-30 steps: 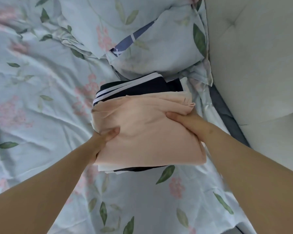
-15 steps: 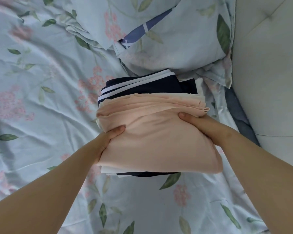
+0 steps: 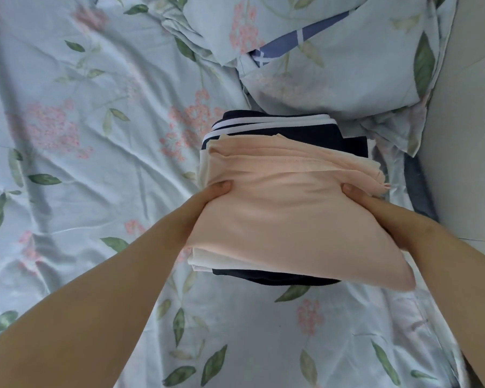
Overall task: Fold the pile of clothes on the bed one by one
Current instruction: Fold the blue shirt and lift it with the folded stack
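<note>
A folded peach garment [image 3: 286, 214] tops a stack on the floral bed sheet [image 3: 81, 163]. Under it lie a white folded piece [image 3: 205, 259] and a navy garment with white stripes [image 3: 277, 127]. My left hand [image 3: 205, 203] grips the stack's left side, thumb on the peach cloth, fingers hidden beneath. On the right side my right hand [image 3: 375, 208] grips the same stack, thumb on top, fingers tucked under.
A floral pillow [image 3: 333, 65] lies just behind the stack. A pale padded headboard [image 3: 465, 135] rises on the right, with a dark gap [image 3: 416, 186] beside the mattress. Open sheet spreads to the left and toward me.
The stack and both hands have shifted slightly right and nearer the pillow in view. Both hands keep the same grip on the stack's sides.
</note>
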A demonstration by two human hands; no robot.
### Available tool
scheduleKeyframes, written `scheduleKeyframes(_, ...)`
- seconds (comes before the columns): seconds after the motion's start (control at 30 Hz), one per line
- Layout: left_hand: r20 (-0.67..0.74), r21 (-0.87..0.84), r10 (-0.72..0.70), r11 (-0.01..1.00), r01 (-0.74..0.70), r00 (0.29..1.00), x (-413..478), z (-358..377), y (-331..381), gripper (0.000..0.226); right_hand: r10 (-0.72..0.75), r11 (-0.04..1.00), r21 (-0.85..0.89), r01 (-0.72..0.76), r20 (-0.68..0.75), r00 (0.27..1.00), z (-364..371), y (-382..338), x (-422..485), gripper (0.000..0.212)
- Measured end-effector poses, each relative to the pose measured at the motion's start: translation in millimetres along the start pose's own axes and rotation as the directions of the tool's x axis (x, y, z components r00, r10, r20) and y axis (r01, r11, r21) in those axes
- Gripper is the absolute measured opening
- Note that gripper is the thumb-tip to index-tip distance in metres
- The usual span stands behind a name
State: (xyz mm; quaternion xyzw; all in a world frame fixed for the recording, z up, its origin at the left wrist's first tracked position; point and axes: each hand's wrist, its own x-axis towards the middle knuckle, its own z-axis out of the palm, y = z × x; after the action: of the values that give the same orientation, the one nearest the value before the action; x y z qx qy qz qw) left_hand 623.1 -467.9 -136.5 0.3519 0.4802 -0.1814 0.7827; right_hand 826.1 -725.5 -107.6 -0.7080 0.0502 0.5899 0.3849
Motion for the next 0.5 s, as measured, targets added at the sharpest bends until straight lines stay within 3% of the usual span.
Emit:
scheduleKeyframes(0.13, 0.033, -0.026, -0.012, 1.000, 0.012, 0.999, -18.6, -4.8, -11.1, 0.059, 0.073, 0.997, 0.030, -0.072, -0.065, 0.995, 18.9, 17.8, -20.3, 0.076)
scheduleKeyframes(0.2, 0.027, -0.014, -0.034, 0.999, 0.035, 0.999, -34.2, -15.7, -19.3, 0.057, 0.050, 0.997, 0.058, -0.046, -0.067, 0.997, 39.2, 28.6, -31.1, 0.066)
scheduleKeyframes(0.27, -0.010, 0.015, -0.061, 0.998, 0.061, 0.998, -54.8, -32.0, -32.1, 0.070, 0.005, 0.998, 0.071, 0.002, -0.091, 0.996, 61.5, 39.7, -38.7, 0.048)
scheduleKeyframes(0.33, -0.032, 0.009, -0.064, 0.998, 0.064, 0.997, -81.4, -51.2, -47.4, 0.078, -0.055, 0.998, 0.028, 0.058, -0.088, 0.995, 86.5, 49.4, -46.2, 0.047)
scheduleKeyframes(0.43, -0.099, -0.039, -0.055, 0.998, 0.051, 0.994, -130.8, -81.7, -74.3, 0.075, -0.002, 1.000, 0.021, 0.002, -0.003, 1.000, 130.8, 60.7, -61.9, 0.071)
scheduleKeyframes(0.5, -0.135, -0.108, -0.026, 0.994, 0.011, 0.990, -166.1, -105.2, -92.0, 0.062, -0.009, 1.000, 0.026, 0.006, 0.102, 0.995, 166.0, 56.3, -81.7, 0.075)
